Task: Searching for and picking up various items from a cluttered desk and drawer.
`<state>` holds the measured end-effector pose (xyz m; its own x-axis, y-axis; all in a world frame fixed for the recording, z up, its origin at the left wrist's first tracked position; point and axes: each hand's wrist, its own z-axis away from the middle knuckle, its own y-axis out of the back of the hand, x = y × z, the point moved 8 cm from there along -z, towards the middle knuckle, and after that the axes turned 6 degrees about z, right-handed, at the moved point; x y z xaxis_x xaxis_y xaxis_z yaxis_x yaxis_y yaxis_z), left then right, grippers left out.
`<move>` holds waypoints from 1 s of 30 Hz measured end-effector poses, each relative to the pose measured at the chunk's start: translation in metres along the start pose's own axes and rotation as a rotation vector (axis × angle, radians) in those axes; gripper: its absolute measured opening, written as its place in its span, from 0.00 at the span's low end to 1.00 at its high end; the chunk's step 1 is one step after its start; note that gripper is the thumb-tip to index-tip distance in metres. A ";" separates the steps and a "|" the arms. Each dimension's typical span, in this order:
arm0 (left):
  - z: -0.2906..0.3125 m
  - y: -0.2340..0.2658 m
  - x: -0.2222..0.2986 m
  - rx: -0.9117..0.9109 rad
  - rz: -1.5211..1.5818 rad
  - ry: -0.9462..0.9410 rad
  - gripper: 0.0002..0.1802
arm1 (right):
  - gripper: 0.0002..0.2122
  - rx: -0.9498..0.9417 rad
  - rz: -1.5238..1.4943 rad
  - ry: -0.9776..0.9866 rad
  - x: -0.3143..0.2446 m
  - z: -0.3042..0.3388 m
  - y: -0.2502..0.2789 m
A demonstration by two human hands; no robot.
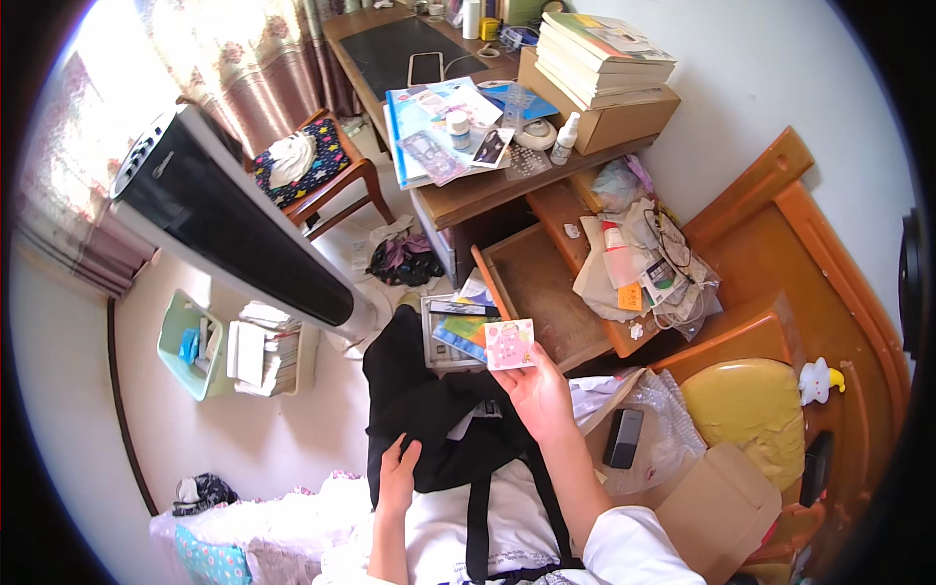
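Drawer [548, 288], tray [427, 336] behind pink square [509, 344] right fingers [541, 362] hold; left fingers [411, 454]: grip unclear.

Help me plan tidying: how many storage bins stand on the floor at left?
2: a pale-green plastic bin and, just right of it, a cream boxy bin holding stacked white papers. Others may be hidden.

Tower unit [244, 224] is standing near a patterned chair [332, 148], white cloth [292, 159] lying on its seat. Books [603, 66] are sitting stacked on a cardboard box [619, 122] atop the desk [453, 206]. Green bin [182, 363] is standing left of a paler bin [308, 363].
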<state>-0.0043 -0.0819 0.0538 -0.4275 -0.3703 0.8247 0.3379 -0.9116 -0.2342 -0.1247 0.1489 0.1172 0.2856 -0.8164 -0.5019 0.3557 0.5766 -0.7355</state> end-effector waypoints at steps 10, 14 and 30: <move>0.010 0.012 -0.004 0.010 0.193 -0.023 0.25 | 0.10 -0.024 0.101 0.018 0.034 0.059 0.013; 0.019 0.010 0.010 -0.023 0.301 -0.040 0.22 | 0.05 -0.092 0.305 0.002 0.033 0.061 0.029; 0.039 -0.002 0.030 -0.027 0.399 -0.031 0.23 | 0.15 -0.080 1.165 0.447 0.034 0.061 0.060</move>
<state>0.0148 -0.0844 0.0985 -0.2418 -0.6911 0.6811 0.4502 -0.7017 -0.5522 -0.0397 0.1575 0.0841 0.0611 0.2296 -0.9714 0.0349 0.9721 0.2320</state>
